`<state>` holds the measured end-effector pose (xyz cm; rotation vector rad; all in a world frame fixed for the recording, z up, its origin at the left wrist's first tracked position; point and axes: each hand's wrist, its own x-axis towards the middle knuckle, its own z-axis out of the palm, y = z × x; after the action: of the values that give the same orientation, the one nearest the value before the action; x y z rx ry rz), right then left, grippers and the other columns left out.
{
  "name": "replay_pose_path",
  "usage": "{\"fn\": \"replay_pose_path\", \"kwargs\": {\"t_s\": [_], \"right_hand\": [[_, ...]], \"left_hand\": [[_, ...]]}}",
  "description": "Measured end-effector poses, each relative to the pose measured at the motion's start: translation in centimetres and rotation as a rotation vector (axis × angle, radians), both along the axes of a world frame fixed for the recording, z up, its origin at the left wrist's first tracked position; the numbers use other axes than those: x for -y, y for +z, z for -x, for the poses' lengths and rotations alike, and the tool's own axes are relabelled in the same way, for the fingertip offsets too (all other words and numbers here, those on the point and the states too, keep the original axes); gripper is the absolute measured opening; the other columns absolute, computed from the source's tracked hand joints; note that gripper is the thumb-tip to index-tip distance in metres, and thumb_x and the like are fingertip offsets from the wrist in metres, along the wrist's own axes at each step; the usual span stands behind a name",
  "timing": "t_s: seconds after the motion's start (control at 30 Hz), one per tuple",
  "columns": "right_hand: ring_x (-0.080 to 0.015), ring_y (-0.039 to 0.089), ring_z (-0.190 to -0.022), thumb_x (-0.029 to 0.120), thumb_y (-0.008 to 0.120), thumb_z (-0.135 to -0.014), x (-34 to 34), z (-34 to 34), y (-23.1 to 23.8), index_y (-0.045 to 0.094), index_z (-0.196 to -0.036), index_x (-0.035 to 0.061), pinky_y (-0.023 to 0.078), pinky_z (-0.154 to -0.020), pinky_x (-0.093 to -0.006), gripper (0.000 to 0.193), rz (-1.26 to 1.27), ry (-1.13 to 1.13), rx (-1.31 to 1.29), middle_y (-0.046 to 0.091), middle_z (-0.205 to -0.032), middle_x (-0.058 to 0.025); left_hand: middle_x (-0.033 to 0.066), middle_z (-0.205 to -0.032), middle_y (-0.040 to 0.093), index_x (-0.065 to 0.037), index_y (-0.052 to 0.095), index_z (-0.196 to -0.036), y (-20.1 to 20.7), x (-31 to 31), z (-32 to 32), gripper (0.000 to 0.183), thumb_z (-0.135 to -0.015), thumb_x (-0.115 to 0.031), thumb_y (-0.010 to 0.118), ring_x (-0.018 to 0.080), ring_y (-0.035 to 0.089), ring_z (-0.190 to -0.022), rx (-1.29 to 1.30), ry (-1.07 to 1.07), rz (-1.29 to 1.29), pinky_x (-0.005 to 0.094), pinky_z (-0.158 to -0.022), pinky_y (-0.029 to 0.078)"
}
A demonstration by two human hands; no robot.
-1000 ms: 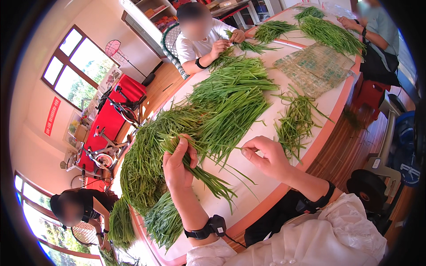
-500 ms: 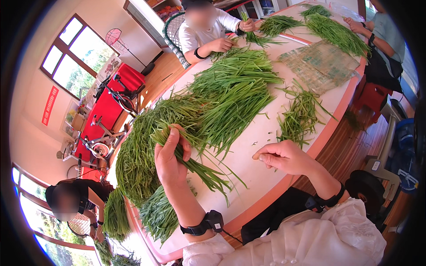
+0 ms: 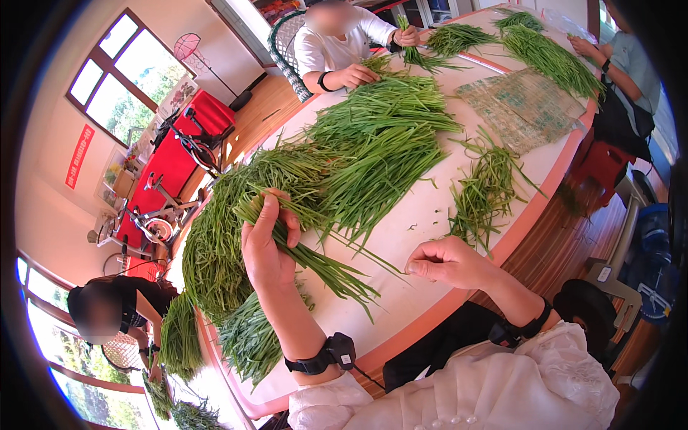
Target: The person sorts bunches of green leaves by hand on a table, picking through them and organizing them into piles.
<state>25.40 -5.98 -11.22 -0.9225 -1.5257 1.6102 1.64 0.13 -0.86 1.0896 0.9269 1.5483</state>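
Note:
My left hand (image 3: 266, 251) is closed around a bunch of chives (image 3: 326, 271), holding it above the table with the long green leaves hanging toward the right. One thin leaf stretches out from this bunch to the fingertips of my right hand (image 3: 448, 263), where thumb and forefinger are pinched together on its end. A large heap of chives (image 3: 387, 158) covers the table's middle, just beyond my left hand. Near my right hand lies a small loose pile of trimmed leaves (image 3: 484, 188), with tiny scraps beside it.
The white table (image 3: 401, 244) has a pink edge. A worn woven sheet (image 3: 519, 107) lies at the far right, near more chives (image 3: 552, 61). One co-worker (image 3: 344, 46) sits across holding a bunch; others work at the right and lower left. Exercise bikes (image 3: 161, 215) stand by the wall.
My right hand has come slightly nearer the held bunch, and a leaf end now meets its fingertips. My left hand still grips the bunch, shifted slightly left and up in view.

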Motion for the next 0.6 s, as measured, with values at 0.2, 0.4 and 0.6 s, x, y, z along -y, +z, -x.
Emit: {"fn": "replay_pose_path", "kwargs": {"t_s": [0.2, 0.4, 0.6], "right_hand": [[-0.0042, 0.044, -0.057, 0.023, 0.060, -0.085, -0.2, 0.8, 0.1, 0.061, -0.102, 0.0022, 0.037, -0.052, -0.0212, 0.027, -0.084, -0.077, 0.054, 0.052, -0.063, 0.0023], [-0.0041, 0.049, -0.062, 0.019, 0.065, -0.082, 0.2, 2.6, -0.7, 0.063, -0.093, 0.0003, 0.040, -0.055, -0.0196, 0.022, -0.154, -0.143, -0.019, 0.060, -0.070, -0.0004], [-0.0025, 0.048, -0.059, 0.017, 0.064, -0.082, 0.2, 1.9, -0.5, 0.064, -0.084, 0.0004, 0.038, -0.052, -0.0183, 0.017, -0.155, -0.249, 0.026, 0.058, -0.065, 0.0005]], "left_hand": [[0.0052, -0.059, 0.052, -0.001, 0.055, -0.088, -0.1, 0.0, 0.0, 0.017, -0.088, -0.018, 0.053, 0.0095, 0.042, -0.048, 0.000, -0.027, -0.005, 0.0205, -0.041, 0.029], [0.0053, -0.059, 0.052, -0.001, 0.056, -0.088, 0.0, 0.0, -0.1, 0.017, -0.088, -0.018, 0.053, 0.0093, 0.042, -0.048, 0.008, -0.027, -0.001, 0.0204, -0.040, 0.029], [0.0062, -0.065, 0.055, 0.000, 0.056, -0.087, 0.0, 0.0, 0.5, 0.016, -0.088, -0.016, 0.052, 0.0100, 0.045, -0.050, 0.043, 0.017, -0.021, 0.0207, -0.040, 0.031]]}}
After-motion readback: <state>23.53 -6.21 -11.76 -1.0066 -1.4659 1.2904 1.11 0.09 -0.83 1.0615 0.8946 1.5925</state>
